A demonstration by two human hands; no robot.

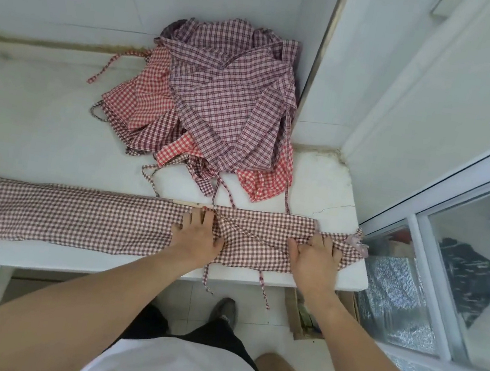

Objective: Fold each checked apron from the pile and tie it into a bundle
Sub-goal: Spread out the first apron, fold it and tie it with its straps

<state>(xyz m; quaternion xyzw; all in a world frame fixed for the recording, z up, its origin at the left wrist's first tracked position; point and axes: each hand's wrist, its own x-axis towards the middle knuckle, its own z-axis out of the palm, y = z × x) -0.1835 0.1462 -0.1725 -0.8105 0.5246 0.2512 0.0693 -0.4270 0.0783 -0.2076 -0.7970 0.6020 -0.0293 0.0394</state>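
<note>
A long folded checked apron lies along the white counter's front edge (the pile behind it); left hand presses flat, right hand presses its end, fingers bent.

Bare white counter open at left, pile of checked aprons blocking rear centre, wall closing right side, folded apron spanning front edge
</note>
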